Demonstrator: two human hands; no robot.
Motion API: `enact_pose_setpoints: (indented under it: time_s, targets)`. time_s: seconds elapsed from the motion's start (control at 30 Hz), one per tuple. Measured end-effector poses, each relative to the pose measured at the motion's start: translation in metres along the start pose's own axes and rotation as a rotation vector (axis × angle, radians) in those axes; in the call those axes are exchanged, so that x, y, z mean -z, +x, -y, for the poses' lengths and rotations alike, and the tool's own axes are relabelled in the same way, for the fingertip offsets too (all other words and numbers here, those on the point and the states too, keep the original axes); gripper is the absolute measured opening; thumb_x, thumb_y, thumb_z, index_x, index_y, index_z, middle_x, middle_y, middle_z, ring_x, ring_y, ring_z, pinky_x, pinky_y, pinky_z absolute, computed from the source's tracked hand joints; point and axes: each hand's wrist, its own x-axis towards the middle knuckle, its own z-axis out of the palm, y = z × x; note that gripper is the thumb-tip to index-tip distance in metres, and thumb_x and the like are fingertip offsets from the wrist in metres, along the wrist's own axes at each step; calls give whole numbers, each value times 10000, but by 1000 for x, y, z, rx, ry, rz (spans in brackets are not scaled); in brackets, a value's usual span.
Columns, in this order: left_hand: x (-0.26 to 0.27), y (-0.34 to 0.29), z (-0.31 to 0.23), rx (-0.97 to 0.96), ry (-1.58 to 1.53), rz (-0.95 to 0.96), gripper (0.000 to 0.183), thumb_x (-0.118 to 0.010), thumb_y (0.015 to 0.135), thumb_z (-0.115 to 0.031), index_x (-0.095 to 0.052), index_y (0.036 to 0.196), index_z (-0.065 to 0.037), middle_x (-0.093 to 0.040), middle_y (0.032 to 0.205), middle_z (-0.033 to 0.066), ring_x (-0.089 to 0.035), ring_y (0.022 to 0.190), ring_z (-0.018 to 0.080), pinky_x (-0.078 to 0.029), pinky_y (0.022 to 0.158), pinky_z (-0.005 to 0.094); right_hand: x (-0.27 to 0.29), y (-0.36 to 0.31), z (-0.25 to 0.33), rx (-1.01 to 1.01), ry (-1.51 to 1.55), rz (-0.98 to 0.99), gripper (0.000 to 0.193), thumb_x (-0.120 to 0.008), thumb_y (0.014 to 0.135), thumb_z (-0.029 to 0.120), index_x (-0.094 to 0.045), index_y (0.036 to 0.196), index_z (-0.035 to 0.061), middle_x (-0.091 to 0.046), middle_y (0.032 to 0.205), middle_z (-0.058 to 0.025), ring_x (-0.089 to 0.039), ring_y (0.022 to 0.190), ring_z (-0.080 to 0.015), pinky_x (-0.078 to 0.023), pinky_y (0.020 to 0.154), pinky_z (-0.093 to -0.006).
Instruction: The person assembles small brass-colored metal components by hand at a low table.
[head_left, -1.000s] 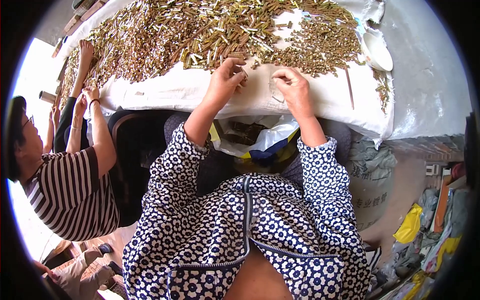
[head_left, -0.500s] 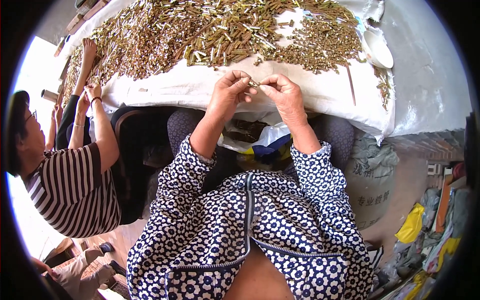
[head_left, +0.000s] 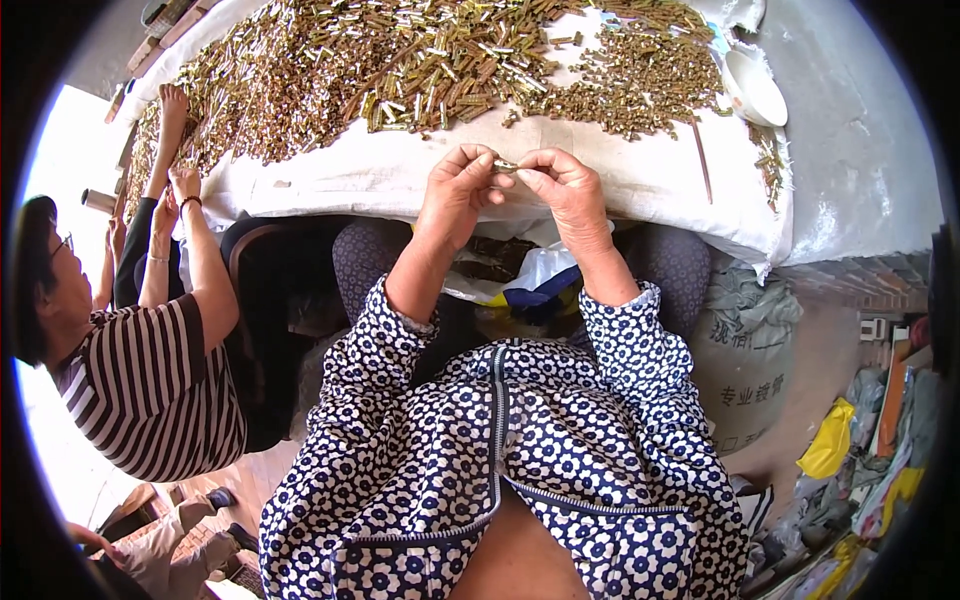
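Observation:
Over the near edge of the cloth-covered table, my left hand [head_left: 458,192] pinches a small brass-coloured metal part [head_left: 505,167] between thumb and fingers. From the other side my right hand [head_left: 566,192] closes thumb and forefinger at the end of that part; whether a second tiny piece is in them is too small to tell. Just beyond my hands lies a heap of longer brass-coloured metal pieces [head_left: 440,95]. Small nut-like metal pieces [head_left: 640,95] are heaped to the right of it.
White cloth [head_left: 330,190] covers the table. A white bowl [head_left: 753,88] and a thin brown stick [head_left: 702,160] lie at the right. A person in a striped shirt [head_left: 150,380] works at the left. Below my hands is a plastic bag [head_left: 545,270]; a full sack [head_left: 745,370] stands beside my right leg.
My hands stay together at nearly the same spot, with the small metal part still between them. The view has shifted slightly.

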Motion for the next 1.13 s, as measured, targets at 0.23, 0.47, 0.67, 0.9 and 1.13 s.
enact_pose_setpoints:
  time_s: [0.23,0.47,0.67,0.9,1.13]
  targets:
    - [-7,1,-1,-51,52,16,90,-525,946,-98,-540,981,-16,-618,849,71,-646,723,141,-522,581,224,3,2,-2,-34,80,20,112,-592,884,81,-615,965,6,-617,902,-16,-561,848,-82,-455,783,-231]
    - [-16,5,4,-114,147,24,92,-526,945,-90,-548,988,-11,-621,826,63,-640,722,129,-532,601,229,10,2,-8,128,-166,-33,112,-605,852,67,-614,952,16,-618,883,-48,-581,829,-138,-468,758,-268]
    - [-28,10,22,-616,1264,78,93,-574,833,-52,-566,925,-52,-616,782,153,-618,689,328,-503,607,386,18,5,-5,259,-781,-25,106,-571,718,-18,-573,805,43,-575,821,-140,-562,813,-338,-467,709,-412]
    - [-31,7,7,-703,1652,190,139,-538,725,0,-504,850,-49,-578,787,149,-608,762,327,-506,674,408,57,25,-9,369,-1110,-292,168,-606,729,10,-601,890,55,-587,916,-121,-571,892,-314,-466,790,-388]
    - [-9,5,18,-595,1204,5,86,-523,892,-115,-533,948,-51,-623,863,158,-633,722,266,-503,633,408,99,33,-14,232,-1380,-410,209,-632,720,97,-634,929,93,-604,1000,-129,-572,933,-327,-475,798,-428]
